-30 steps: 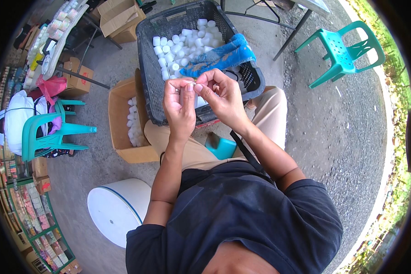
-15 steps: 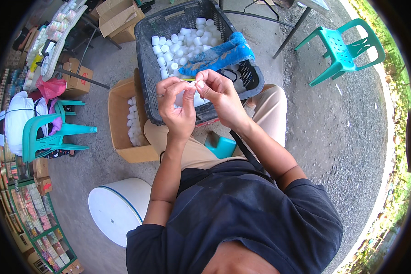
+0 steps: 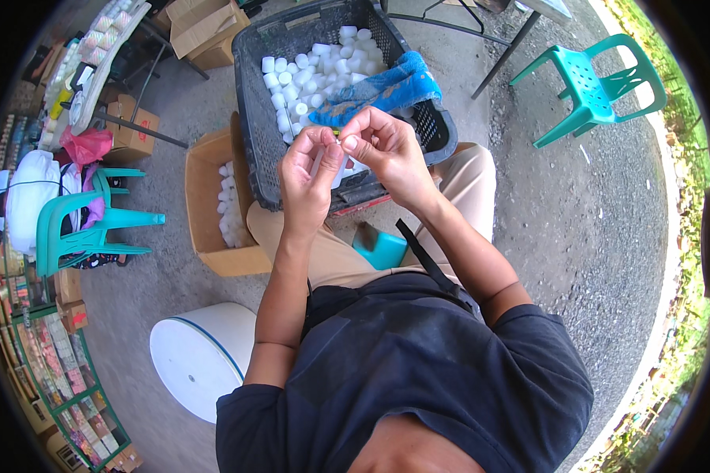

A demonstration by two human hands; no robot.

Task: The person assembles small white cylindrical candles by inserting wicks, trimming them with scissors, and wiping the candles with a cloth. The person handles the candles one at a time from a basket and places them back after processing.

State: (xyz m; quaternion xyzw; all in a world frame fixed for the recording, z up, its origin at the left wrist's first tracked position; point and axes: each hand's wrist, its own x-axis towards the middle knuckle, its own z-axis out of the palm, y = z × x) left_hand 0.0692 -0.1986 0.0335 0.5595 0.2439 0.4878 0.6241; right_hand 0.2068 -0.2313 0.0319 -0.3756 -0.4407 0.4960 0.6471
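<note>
My left hand [image 3: 308,175] and my right hand [image 3: 392,154] meet above the near part of a black plastic crate [image 3: 250,118]. Both are closed in a pinch, fingertips almost touching. A tiny yellow-green bit shows between them; the fingers cover most of whatever they grip. Just below the fingertips appears a whitish, partly see-through piece [image 3: 340,173], and I cannot tell whether it is held. Inside the crate lie many short white cylinders [image 3: 304,79]. A blue patterned cloth [image 3: 386,88] drapes over the crate's right side.
Left of the crate, a cardboard box [image 3: 205,213] holds more white cylinders. A white round tub [image 3: 205,355] stands lower left. Green plastic chairs [image 3: 588,91] are at right and left. A loaded table [image 3: 114,59] stands far left; a small teal object [image 3: 383,248] sits between my legs.
My left hand has tilted and shifted slightly right and down, its fingers curling more. The thin yellow-green strip seen between the hands is now mostly hidden. My right hand has barely moved.
</note>
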